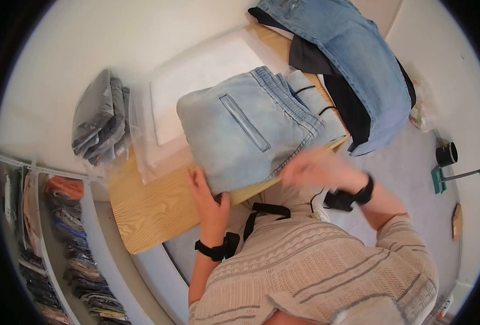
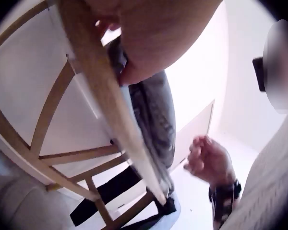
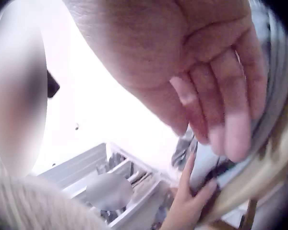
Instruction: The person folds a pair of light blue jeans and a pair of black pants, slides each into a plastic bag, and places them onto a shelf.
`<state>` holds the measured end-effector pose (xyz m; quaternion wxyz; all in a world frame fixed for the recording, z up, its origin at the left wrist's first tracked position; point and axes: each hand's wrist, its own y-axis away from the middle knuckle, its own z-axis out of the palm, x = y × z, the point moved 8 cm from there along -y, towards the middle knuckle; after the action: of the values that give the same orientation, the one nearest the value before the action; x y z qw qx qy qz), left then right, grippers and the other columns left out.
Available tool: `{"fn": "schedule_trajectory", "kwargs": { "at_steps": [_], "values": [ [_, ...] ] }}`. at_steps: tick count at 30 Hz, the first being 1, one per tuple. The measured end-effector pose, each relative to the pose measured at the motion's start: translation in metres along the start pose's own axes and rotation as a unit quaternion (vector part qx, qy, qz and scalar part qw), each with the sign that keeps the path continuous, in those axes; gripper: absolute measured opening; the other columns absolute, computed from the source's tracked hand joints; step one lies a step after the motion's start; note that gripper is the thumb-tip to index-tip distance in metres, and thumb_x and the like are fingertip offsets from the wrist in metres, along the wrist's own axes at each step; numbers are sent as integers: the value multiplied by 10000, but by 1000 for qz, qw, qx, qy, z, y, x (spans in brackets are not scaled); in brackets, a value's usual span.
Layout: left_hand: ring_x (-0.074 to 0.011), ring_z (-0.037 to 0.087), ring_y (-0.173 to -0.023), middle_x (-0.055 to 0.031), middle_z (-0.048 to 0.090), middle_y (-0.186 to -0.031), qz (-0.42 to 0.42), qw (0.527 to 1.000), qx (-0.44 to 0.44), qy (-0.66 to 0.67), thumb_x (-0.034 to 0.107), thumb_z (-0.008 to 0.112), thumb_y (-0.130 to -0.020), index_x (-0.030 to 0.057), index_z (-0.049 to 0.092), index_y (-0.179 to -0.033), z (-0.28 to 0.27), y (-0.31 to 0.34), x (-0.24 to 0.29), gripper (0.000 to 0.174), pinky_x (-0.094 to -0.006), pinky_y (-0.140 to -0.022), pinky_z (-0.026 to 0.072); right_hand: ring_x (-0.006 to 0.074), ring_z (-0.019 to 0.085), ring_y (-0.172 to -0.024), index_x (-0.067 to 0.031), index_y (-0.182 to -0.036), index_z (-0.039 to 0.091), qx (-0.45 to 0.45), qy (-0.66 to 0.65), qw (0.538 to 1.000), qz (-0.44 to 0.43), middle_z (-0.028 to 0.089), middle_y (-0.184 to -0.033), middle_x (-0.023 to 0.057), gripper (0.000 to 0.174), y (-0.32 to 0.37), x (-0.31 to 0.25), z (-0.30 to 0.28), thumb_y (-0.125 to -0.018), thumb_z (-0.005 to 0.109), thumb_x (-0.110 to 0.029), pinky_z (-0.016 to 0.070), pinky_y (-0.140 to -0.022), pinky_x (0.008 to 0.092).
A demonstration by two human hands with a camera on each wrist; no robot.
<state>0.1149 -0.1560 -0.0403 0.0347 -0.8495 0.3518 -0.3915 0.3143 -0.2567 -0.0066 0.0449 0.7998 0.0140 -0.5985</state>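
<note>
One jeans bundle, likely soft: grip by waistband. Left fingers spread at its edge; right fingers loose, empty.

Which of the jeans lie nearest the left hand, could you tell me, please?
The folded jeans, with a pocket facing up and their edge at the left hand; the other jeans lie draped over black cloth, farther off.

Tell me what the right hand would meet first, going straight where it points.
Most likely the folded jeans: their near edge lies just ahead of the right hand, though depth is unclear.
</note>
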Motion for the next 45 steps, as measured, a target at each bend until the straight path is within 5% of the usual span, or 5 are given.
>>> {"fn": "schedule_trajectory", "kwargs": {
  "at_steps": [2, 5, 17, 29, 45],
  "values": [
    [-329, 436, -1170, -201, 412, -1310, 94, 973, 206, -51, -28, 545, -701, 24, 507, -1183, -14, 26, 12, 486, -417, -905, 394, 143, 597, -751, -21, -941, 654, 193, -23, 980, 40, 644, -827, 39, 235, 5, 17, -74, -820, 648, -222, 479, -703, 288],
    [-289, 522, -1004, -137, 558, -1103, 300, 952, 44, -47, -17, 564, -678, 17, 605, -958, 4, 29, 64, 285, -395, -803, 421, 148, 562, -916, 50, -1081, 579, 305, 44, 946, 102, 612, -1014, 100, 415, -3, 30, -125, -820, 659, -263, 434, -811, 252],
    [-311, 551, -951, -145, 608, -1012, 265, 962, -14, -65, 16, 571, -705, -22, 602, -1018, 37, 22, 63, 316, -407, -798, 417, 166, 626, -839, 19, -1034, 602, 141, -152, 922, 327, 657, -938, 104, 439, -66, 53, -110, -756, 746, -289, 497, -736, 284],
    [-327, 599, -798, -140, 627, -864, 99, 968, -62, -223, 311, 673, -742, 43, 635, -931, 52, -4, 51, 329, -423, -731, 466, 136, 648, -715, 66, -1052, 560, 182, -26, 978, 98, 651, -926, 115, 444, -47, -88, -130, -778, 711, -249, 541, -644, 238],
    [-333, 580, -849, -154, 618, -922, 112, 962, -136, -209, 250, 683, -741, 8, 629, -958, 56, -2, 55, 330, -403, -772, 459, 153, 590, -858, 62, -1040, 554, 192, -85, 935, 284, 614, -960, 119, 507, -4, 87, -155, -742, 756, -294, 464, -741, 254]
  ]
}}
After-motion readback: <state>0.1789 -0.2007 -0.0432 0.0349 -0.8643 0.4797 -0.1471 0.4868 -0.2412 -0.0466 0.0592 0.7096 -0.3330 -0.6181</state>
